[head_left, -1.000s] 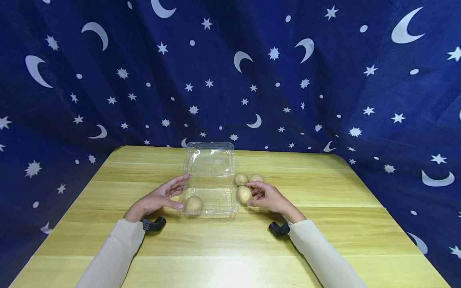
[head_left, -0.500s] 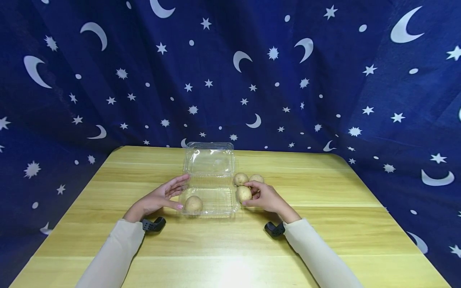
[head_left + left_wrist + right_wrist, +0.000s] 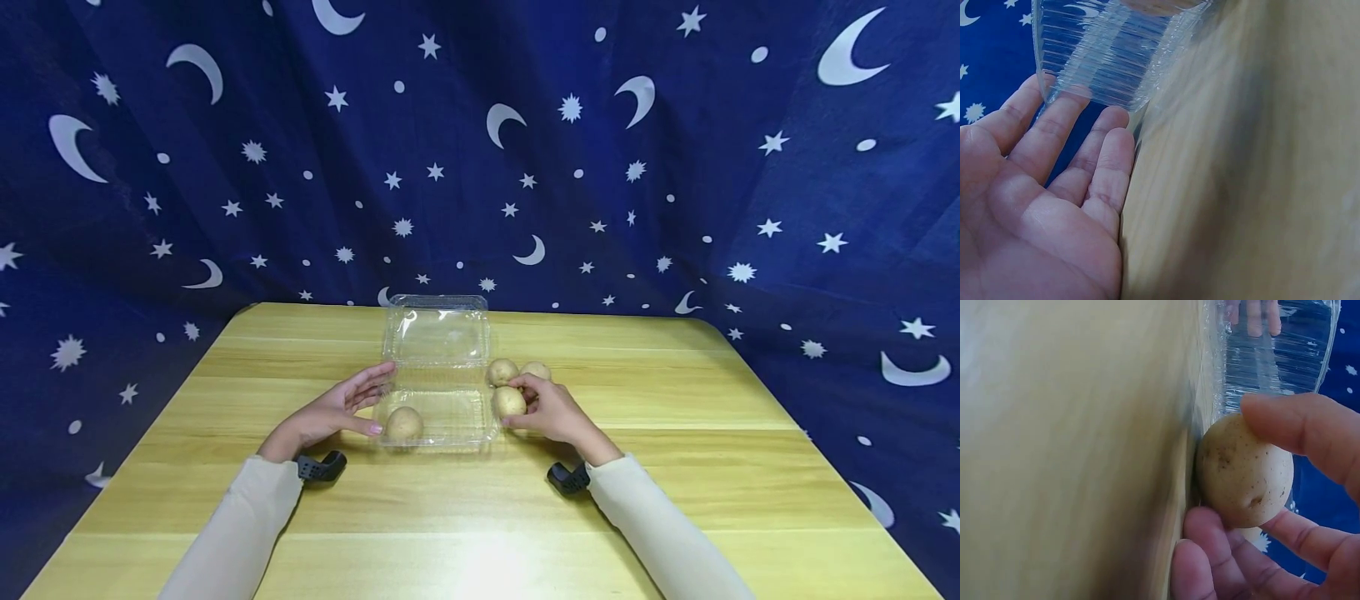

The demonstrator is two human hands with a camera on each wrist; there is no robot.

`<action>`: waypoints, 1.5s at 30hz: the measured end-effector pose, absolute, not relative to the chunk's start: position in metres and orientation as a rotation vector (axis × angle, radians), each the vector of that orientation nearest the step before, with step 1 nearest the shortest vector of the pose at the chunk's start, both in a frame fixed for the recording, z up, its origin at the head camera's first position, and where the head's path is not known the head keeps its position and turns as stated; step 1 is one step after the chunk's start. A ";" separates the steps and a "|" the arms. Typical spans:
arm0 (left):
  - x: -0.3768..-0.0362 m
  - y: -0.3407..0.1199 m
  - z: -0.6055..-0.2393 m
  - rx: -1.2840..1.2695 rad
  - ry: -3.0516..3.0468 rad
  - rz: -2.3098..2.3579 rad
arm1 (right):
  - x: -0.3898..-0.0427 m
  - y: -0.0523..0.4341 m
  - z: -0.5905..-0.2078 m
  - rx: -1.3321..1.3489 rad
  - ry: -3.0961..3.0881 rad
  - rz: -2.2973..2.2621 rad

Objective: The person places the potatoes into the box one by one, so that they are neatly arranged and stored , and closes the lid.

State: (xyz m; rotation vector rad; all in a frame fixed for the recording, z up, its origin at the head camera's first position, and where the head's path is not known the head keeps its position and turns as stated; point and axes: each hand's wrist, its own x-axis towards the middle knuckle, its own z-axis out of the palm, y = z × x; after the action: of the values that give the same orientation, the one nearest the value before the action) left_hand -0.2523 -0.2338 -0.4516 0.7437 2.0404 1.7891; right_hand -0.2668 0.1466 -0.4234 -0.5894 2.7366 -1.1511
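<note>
A clear plastic clamshell box (image 3: 456, 417) lies unfolded on the table, its lid (image 3: 441, 335) toward the back. One potato (image 3: 405, 425) sits in the front left of its base. My left hand (image 3: 335, 410) stays beside the box's left side, fingers extended; in the left wrist view the fingertips (image 3: 1079, 94) meet the clear ribbed wall. At the box's right side, my right hand (image 3: 557, 412) holds a second potato (image 3: 1244, 472) between thumb and fingers, low at the tabletop. Just behind it are two more potatoes, one (image 3: 502, 372) near the box and another (image 3: 536, 372) partly behind my hand.
The light wooden table (image 3: 675, 517) extends around the box on all sides. A dark blue curtain (image 3: 480, 167) with moons and stars hangs right behind its back edge. A black wrist band (image 3: 321, 467) is on each arm.
My right hand has shifted slightly left, and its thumb and fingers have closed onto the nearest potato. The left hand and the box keep their places.
</note>
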 end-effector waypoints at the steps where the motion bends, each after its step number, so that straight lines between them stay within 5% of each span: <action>1: -0.252 -0.234 -0.452 0.746 2.037 1.790 | -0.267 0.148 -0.424 -0.591 2.723 -1.163; 45: -0.252 -0.235 -0.452 0.737 2.014 1.802 | -0.268 0.161 -0.395 -0.795 2.291 -1.500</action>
State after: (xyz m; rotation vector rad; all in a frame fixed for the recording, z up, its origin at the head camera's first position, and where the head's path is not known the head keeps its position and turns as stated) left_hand -0.2519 -0.2352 -0.4518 0.7370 2.0140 1.8021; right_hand -0.2679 0.1611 -0.3948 -0.7950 2.2908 -1.5002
